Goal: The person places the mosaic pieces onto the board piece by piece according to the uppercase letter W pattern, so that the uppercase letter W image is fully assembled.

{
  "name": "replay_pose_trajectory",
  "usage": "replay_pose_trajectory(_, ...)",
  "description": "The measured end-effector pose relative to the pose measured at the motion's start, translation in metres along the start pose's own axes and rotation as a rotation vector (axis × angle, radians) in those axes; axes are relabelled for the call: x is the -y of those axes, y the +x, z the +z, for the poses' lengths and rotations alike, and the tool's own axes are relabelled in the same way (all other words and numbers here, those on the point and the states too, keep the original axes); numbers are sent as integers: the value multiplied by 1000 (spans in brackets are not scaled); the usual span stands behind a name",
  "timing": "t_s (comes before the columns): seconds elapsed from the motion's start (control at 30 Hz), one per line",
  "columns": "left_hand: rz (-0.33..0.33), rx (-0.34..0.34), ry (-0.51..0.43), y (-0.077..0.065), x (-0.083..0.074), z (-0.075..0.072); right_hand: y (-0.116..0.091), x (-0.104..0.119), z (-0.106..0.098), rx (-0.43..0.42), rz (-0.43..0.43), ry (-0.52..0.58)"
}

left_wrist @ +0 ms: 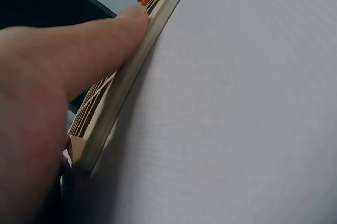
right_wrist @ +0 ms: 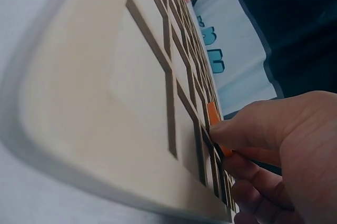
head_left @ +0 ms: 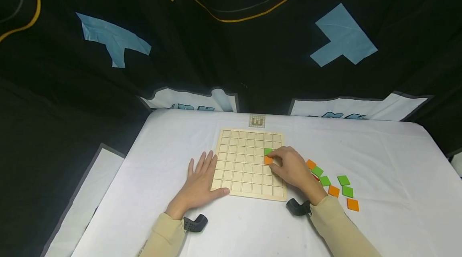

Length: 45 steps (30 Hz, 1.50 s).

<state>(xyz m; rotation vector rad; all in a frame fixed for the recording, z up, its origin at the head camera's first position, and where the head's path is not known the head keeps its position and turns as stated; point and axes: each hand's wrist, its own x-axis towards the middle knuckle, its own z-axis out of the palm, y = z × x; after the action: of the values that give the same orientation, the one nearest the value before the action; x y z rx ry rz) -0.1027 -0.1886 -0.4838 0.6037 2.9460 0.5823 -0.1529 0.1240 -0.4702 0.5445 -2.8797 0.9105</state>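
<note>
A pale wooden grid board (head_left: pixel 240 166) lies flat on the white table. My left hand (head_left: pixel 198 185) rests at its left side with fingers spread, the thumb (left_wrist: pixel 105 40) lying on the front edge in the left wrist view. Over the board's right part, my right hand (head_left: pixel 294 168) pinches an orange square tile (head_left: pixel 268 160) between thumb and fingers. That tile (right_wrist: pixel 212 114) looks tilted against the grid in the right wrist view, partly covered by the thumb. Just behind it, a green tile (head_left: pixel 268 151) sits in a cell.
Loose tiles lie right of the board: several green ones, such as this green tile (head_left: pixel 343 180), several orange ones, such as this orange tile (head_left: pixel 353 204), and a red one (head_left: pixel 315 177) mostly hidden by the right wrist. A black curtain (head_left: pixel 231 56) hangs behind the table.
</note>
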Motion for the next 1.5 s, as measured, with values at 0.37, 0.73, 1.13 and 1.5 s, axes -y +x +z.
replay_pose_trajectory(0.37, -1, -3, -4, 0, -1, 0, 0, 0, 0, 3, -3, 0)
replay_pose_trajectory(0.73, 1, -2, -1, 0, -1, -1, 0, 0, 0, -7, -7, -7)
replay_pose_trajectory(1.13, 5, -3, 8, 1, 0, 0, -3, -3, -8, -19, 23, 54)
replay_pose_trajectory(1.5, 7, -6, 3, 0, 0, 1, -14, -10, -29, -53, 29, 93)
